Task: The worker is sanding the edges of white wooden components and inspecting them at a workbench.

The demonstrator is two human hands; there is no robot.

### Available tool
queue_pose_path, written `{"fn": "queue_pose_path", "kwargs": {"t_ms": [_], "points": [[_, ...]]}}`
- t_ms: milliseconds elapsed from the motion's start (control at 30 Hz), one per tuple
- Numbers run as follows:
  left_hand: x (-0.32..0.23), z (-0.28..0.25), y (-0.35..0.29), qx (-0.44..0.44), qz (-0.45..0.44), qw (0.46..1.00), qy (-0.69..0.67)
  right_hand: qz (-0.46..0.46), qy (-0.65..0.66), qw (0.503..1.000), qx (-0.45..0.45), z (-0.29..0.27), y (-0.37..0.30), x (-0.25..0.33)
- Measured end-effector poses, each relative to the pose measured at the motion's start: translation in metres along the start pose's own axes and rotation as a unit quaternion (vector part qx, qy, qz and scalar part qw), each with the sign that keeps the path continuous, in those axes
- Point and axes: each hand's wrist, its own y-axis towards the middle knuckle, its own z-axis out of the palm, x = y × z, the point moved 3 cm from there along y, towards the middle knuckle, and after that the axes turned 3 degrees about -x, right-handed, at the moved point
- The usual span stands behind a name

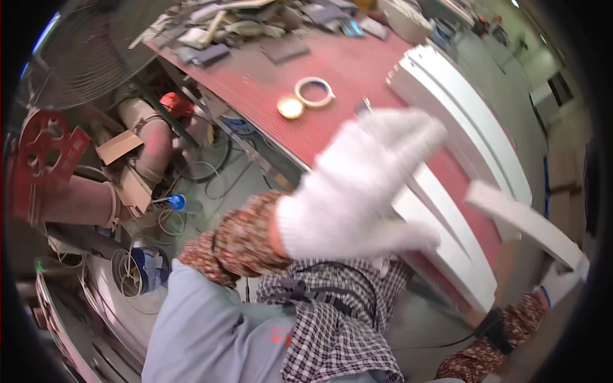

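Observation:
My left hand [357,185], in a white knitted glove, is raised over the near edge of the red table. Its fingers stretch out, the thumb stands apart, and it holds nothing. At the lower right, my right hand [566,282], also gloved, grips the end of a curved white piece [527,220]; its fingers are partly hidden. Long white curved parts lie on the table: one [447,239] behind my left hand, and a larger one [469,112] along the far right side.
On the red table [255,83] lie a tape roll [299,91], a round yellowish disc [290,108] and a heap of sanding blocks and scraps [281,50]. A large fan [89,57], a pinkish duct [76,199], a blue bucket [153,271] and loose hoses stand left.

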Motion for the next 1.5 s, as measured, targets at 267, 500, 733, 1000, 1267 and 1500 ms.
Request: {"fn": "queue_pose_path", "kwargs": {"t_ms": [267, 500, 733, 1000, 1267, 1500], "points": [[0.007, 0.000, -0.014, 0.200, -0.280, 0.930, 0.127, 0.276, 0.167, 0.937, 0.134, 0.305, -0.177, 0.021], [0.100, -0.073, -0.028, -0.049, -0.198, 0.932, 0.299, 0.253, 0.075, 0.837, 0.480, 0.423, -0.235, 0.055], [0.227, -0.131, -0.003, -0.029, -0.271, 0.856, 0.439, 0.028, -0.340, 0.697, 0.631, 0.408, -0.235, -0.064], [0.300, -0.109, 0.007, 0.084, -0.335, 0.798, 0.494, 0.076, -0.407, 0.652, 0.635, 0.445, -0.240, -0.140], [0.319, -0.083, 0.026, 0.103, -0.340, 0.835, 0.421, 0.160, -0.414, 0.664, 0.602, 0.450, -0.213, -0.139], [0.334, -0.076, 0.019, 0.137, -0.345, 0.801, 0.471, 0.073, -0.433, 0.636, 0.634, 0.463, -0.221, -0.186]]}}
